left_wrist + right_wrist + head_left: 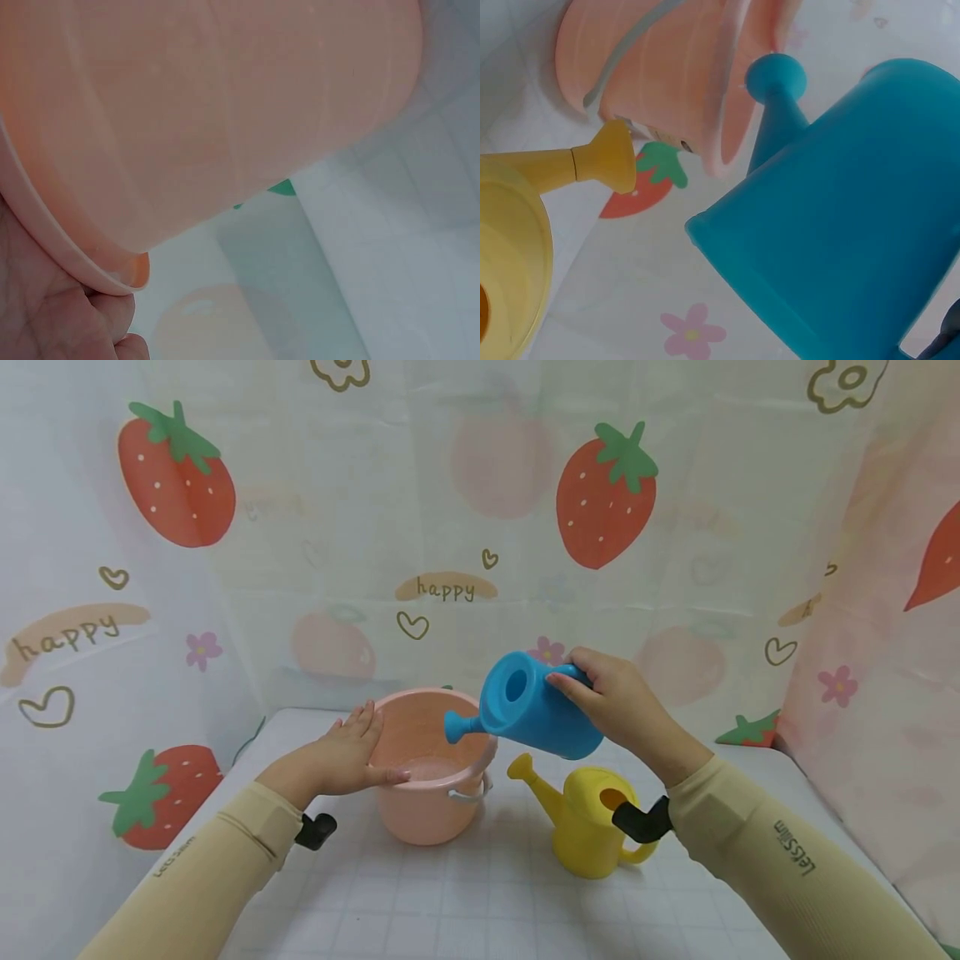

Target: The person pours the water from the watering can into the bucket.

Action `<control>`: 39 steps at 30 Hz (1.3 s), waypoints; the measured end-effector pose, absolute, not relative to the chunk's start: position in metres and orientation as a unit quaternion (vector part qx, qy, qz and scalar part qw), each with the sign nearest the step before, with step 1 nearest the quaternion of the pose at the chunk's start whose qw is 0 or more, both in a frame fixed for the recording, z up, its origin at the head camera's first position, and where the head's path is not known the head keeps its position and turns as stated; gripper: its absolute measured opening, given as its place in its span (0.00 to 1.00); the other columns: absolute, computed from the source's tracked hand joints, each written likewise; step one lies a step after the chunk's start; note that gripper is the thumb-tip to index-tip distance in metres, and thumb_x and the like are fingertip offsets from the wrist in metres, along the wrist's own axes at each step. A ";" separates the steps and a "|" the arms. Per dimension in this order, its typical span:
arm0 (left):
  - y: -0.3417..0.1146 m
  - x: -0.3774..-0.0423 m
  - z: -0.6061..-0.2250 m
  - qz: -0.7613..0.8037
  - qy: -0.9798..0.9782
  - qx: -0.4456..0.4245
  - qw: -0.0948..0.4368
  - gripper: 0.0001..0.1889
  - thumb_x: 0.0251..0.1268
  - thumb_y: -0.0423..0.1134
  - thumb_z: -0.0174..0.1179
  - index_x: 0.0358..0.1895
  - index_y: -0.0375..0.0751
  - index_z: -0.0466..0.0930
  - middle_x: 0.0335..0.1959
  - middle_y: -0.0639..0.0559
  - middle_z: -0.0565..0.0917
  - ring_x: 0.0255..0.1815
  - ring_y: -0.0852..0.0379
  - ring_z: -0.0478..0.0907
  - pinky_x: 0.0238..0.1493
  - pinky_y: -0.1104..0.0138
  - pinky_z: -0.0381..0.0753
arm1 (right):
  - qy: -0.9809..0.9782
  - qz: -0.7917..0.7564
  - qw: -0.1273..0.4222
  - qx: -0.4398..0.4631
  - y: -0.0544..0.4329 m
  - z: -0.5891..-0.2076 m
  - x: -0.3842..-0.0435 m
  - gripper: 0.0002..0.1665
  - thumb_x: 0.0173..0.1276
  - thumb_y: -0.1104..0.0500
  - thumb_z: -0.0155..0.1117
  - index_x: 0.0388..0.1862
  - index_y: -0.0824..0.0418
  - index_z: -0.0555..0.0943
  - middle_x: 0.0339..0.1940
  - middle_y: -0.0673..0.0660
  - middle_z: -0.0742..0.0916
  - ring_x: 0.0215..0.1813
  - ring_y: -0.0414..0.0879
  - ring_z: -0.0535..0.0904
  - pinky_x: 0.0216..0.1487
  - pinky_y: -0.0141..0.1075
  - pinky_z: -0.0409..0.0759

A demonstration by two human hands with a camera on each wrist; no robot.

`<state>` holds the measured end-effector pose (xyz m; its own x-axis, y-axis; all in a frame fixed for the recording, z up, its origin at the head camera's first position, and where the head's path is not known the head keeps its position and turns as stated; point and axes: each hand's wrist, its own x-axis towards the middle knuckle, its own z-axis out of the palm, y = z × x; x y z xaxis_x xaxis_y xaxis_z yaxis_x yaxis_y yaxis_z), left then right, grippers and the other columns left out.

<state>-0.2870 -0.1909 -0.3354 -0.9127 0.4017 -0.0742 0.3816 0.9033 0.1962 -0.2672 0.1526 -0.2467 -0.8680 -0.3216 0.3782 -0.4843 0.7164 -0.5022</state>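
A pink bucket (427, 817) stands upright on the table. My left hand (341, 758) rests on its left rim, fingers laid along the edge and thumb across the front; in the left wrist view the palm touches the rim beside the bucket's wall (225, 112). My right hand (626, 706) grips the handle of a blue watering can (543, 718), raised and tilted left. Its spout head is over the bucket's opening, and no water can be seen coming out. Below it, a yellow watering can (585, 839) stands upright to the bucket's right, spout pointing left.
The table (420, 910) has a white checked cover. Behind and at both sides hangs a cloth (450, 477) printed with strawberries, hearts and flowers. A grey-white bucket handle (468, 795) hangs down at the bucket's front right.
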 end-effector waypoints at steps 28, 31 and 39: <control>-0.189 -0.282 -0.332 0.096 0.973 0.200 0.056 0.58 0.53 0.73 0.46 0.69 0.25 0.37 0.71 0.31 0.36 0.72 0.37 0.33 0.67 0.45 0.37 | -0.920 0.294 0.131 0.224 0.151 -0.247 -0.268 0.20 0.66 0.42 0.53 0.38 0.58 0.74 0.38 0.56 0.83 0.42 0.53 0.79 0.46 0.54 0.77; -0.189 -0.283 -0.332 0.095 0.974 0.200 0.056 0.58 0.53 0.73 0.45 0.69 0.25 0.37 0.71 0.31 0.36 0.72 0.37 0.33 0.67 0.44 0.38 | -0.920 0.292 0.131 0.226 0.151 -0.247 -0.268 0.20 0.66 0.42 0.53 0.38 0.58 0.74 0.38 0.56 0.83 0.42 0.53 0.79 0.46 0.54 0.78; -0.189 -0.283 -0.333 0.094 0.974 0.201 0.055 0.58 0.53 0.73 0.45 0.70 0.25 0.38 0.71 0.31 0.37 0.71 0.37 0.33 0.67 0.44 0.38 | -0.922 0.284 0.133 0.228 0.152 -0.246 -0.268 0.19 0.66 0.42 0.53 0.38 0.58 0.74 0.39 0.56 0.83 0.43 0.53 0.80 0.46 0.54 0.77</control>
